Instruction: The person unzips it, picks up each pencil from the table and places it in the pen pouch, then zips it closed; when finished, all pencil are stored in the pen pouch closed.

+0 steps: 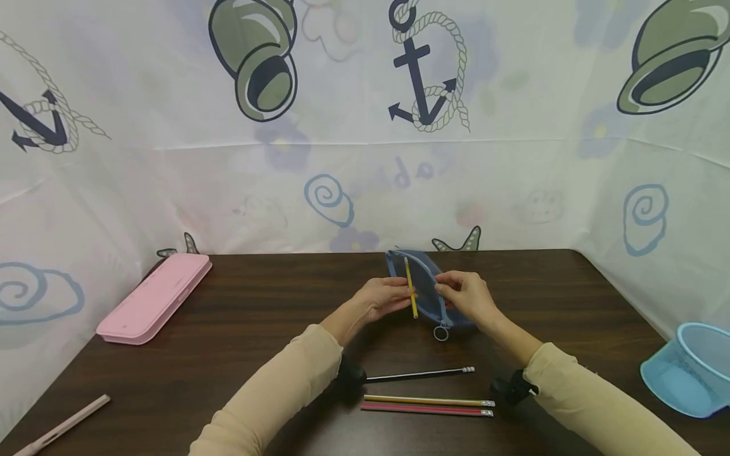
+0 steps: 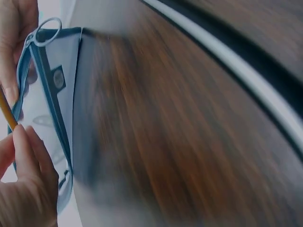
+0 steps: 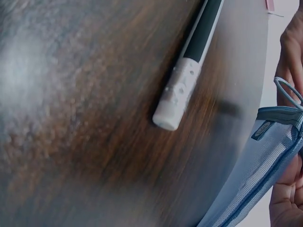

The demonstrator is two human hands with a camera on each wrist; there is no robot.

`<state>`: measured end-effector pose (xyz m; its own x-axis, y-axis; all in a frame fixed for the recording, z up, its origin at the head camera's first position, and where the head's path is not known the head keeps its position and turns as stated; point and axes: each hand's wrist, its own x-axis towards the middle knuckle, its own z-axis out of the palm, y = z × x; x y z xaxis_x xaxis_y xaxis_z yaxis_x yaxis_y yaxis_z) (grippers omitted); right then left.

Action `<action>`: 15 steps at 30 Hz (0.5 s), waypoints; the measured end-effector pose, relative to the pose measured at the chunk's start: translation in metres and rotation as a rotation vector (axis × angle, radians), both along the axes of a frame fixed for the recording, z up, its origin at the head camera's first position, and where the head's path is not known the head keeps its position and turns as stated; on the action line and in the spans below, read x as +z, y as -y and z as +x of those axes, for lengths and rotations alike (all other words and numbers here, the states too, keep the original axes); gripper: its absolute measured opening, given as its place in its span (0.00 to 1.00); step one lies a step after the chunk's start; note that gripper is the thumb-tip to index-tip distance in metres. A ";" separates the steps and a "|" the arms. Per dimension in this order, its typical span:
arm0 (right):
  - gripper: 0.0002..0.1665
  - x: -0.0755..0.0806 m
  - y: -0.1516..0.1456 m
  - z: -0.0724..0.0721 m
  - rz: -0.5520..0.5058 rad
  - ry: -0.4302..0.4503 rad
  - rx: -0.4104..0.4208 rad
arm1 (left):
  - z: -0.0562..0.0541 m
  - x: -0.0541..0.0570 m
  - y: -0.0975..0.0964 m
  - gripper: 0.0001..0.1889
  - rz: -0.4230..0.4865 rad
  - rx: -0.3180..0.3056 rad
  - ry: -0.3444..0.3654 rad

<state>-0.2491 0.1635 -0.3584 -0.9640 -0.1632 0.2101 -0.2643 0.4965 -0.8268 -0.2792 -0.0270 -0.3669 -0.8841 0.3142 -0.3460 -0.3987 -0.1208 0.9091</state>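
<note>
Between the thumb and fingers of my left hand [image 1: 379, 299] is a short yellow pencil [image 1: 410, 286], held nearly upright at the mouth of a blue mesh zip pouch [image 1: 423, 273]. My right hand [image 1: 471, 296] pinches the right edge of that pouch, whose mouth gapes toward me. A round pull ring [image 1: 441, 333] hangs at the near end of its zip. In the left wrist view the pencil [image 2: 6, 111] crosses in front of the pouch edge. The right wrist view shows the pouch's mesh side [image 3: 258, 165] and small label, with part of the left hand behind.
On the brown table [image 1: 274, 304] lie a black pencil [image 1: 413, 376], a gold pencil [image 1: 424, 400] and a red pencil [image 1: 424, 411]. A pink case [image 1: 154, 297] and a pale pink stick-like item [image 1: 68, 425] are at left. At right stands a light blue plastic container [image 1: 678, 380].
</note>
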 end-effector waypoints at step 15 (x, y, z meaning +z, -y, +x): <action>0.12 -0.002 0.004 -0.001 -0.011 0.030 -0.002 | 0.001 -0.003 -0.030 0.31 0.017 0.106 -0.064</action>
<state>-0.2501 0.1593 -0.3605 -0.9702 -0.1591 0.1828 -0.2382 0.4875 -0.8400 -0.2780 0.0026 -0.3704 -0.9328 0.2234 -0.2829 -0.3238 -0.1743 0.9299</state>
